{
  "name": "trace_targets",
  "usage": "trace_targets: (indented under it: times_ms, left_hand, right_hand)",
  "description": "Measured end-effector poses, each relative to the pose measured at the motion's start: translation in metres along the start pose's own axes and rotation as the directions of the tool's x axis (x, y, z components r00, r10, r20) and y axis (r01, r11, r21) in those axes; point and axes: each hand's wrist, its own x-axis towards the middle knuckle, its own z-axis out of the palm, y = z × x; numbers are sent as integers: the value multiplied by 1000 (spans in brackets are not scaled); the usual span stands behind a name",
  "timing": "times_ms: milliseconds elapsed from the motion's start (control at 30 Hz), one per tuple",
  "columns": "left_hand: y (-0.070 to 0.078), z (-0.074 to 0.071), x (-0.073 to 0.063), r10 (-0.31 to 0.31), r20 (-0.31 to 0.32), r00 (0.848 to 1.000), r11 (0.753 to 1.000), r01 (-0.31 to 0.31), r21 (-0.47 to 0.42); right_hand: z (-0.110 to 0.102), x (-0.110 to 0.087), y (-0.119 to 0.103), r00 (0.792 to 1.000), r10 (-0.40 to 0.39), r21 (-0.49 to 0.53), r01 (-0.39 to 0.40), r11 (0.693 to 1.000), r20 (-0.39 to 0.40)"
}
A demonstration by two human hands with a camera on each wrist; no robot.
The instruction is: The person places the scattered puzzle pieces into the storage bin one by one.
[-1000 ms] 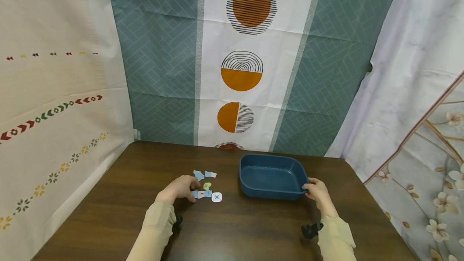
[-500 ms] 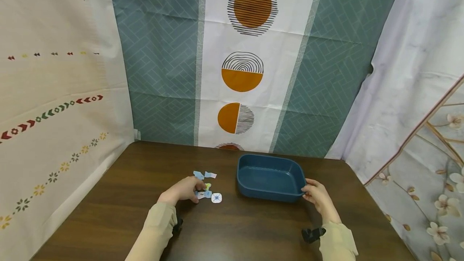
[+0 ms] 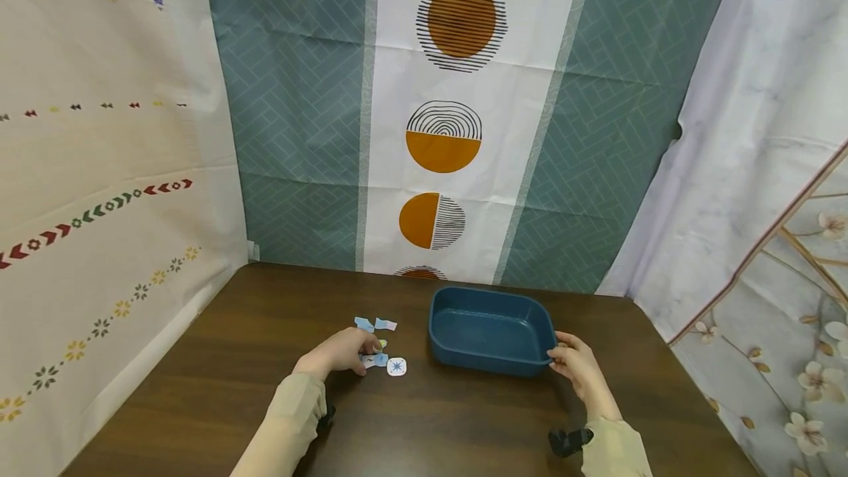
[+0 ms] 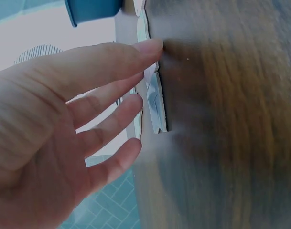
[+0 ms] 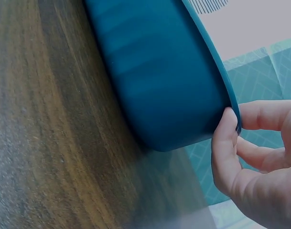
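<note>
My left hand point(image 3: 338, 353) reaches low over several small flat jigsaw-like pieces. In the left wrist view its thumb and fingers are parted and relaxed beside a light-blue piece point(image 4: 156, 105). Just past the fingers lie another blue piece point(image 3: 380, 361) and a partly covered yellow-green piece point(image 3: 382, 344). A white rounded-square piece point(image 3: 397, 366) with a blue star ends the near row on the right. My right hand point(image 3: 578, 366) pinches the rim of a dark-blue rectangular bin point(image 3: 486, 364) at its right end, thumb outside and fingers over the edge. Nothing shows inside the bin.
Two light-blue pieces, a left one point(image 3: 364, 324) and a right one point(image 3: 386, 324), lie farther back. All rests on a dark brown wooden table point(image 3: 424, 425). Patterned cloths hang behind it, with a green and white one point(image 3: 298, 131) at the back.
My left hand has slid a little to the right over the pieces, covering more of the yellow-green one. The bin has shifted slightly left, with my right hand still on its rim.
</note>
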Motion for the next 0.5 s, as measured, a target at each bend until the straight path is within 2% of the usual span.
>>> trace_targets:
  times_ms: [100, 200, 333, 500]
  left_hand:
    - [0, 0, 0, -31, -26, 999, 999, 33, 43]
    - [-2, 0, 1, -90, -52, 995, 992, 94, 83]
    - [-5, 3, 2, -154, -78, 985, 983, 160, 86]
    - [-4, 3, 1, -166, -82, 983, 982, 172, 73]
  right_hand:
    - [1, 0, 1, 1000, -4, -4, 4, 1000, -7]
    - [2, -1, 2, 1000, -4, -3, 4, 1000, -13]
    - [3, -1, 2, 1000, -7, 13, 7, 1000, -24]
    - [5, -3, 4, 1000, -6, 31, 7, 1000, -21]
